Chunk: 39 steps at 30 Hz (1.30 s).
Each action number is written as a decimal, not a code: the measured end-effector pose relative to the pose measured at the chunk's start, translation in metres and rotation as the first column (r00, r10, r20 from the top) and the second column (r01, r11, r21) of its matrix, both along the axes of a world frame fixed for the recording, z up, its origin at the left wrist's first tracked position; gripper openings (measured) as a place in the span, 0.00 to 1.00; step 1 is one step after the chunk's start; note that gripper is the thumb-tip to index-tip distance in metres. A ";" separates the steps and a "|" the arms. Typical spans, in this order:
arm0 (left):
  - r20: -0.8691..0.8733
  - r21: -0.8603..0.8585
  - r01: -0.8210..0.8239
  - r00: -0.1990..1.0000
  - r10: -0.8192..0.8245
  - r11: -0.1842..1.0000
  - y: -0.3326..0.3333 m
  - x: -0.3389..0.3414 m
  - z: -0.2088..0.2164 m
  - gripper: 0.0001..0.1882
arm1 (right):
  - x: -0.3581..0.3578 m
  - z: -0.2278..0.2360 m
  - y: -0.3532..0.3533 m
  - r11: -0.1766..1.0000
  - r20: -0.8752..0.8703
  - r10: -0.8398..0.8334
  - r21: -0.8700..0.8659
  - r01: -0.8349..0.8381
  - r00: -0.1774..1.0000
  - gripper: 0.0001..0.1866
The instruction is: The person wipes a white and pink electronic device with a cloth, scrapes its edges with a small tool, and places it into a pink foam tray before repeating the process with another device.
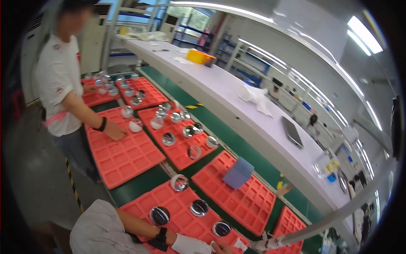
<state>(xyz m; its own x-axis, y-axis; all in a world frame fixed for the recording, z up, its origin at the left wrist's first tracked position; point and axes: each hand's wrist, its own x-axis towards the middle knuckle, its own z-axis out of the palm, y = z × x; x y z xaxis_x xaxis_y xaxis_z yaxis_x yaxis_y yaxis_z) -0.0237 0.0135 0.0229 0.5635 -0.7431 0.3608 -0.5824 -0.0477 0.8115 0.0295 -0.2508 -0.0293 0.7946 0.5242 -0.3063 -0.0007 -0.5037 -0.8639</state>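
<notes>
Green conveyor belting under a long white shelf [237,106] carries red plastic compartment trays [177,203], and a co-worker [63,84] at the far side rests a hand on another such tray. The white-gloved left hand [192,244] lies on the near tray just beside a round polished metal disc [221,229]. The right hand [264,244] sits at the lower edge, and neither grip can be made out. Judging by the mirror finish, taking each disc by its rim and seating it flat in one compartment would suit it best.
</notes>
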 end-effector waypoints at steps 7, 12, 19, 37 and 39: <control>0.257 0.120 0.008 0.966 -0.038 0.993 0.003 0.004 -0.018 0.22 | 0.005 0.057 0.038 0.978 -0.101 0.142 0.167 -0.124 0.985 0.22; 0.065 0.279 -0.012 0.998 -0.006 0.960 -0.006 -0.010 0.027 0.25 | 0.003 0.029 0.025 0.961 0.133 0.122 0.234 -0.150 0.984 0.23; 0.074 0.694 -0.129 0.991 0.108 0.708 -0.015 -0.029 0.113 0.30 | -0.008 0.035 0.027 0.957 0.131 0.140 0.234 -0.168 0.981 0.23; 0.040 0.749 -0.110 0.992 0.120 0.653 -0.020 -0.009 0.081 0.27 | -0.006 0.039 0.014 0.994 -0.022 -0.001 0.110 0.004 1.000 0.16; 0.047 0.713 -0.145 0.986 0.160 0.686 -0.021 -0.009 0.075 0.25 | -0.004 0.045 0.016 0.995 -0.107 -0.023 0.098 0.034 0.994 0.15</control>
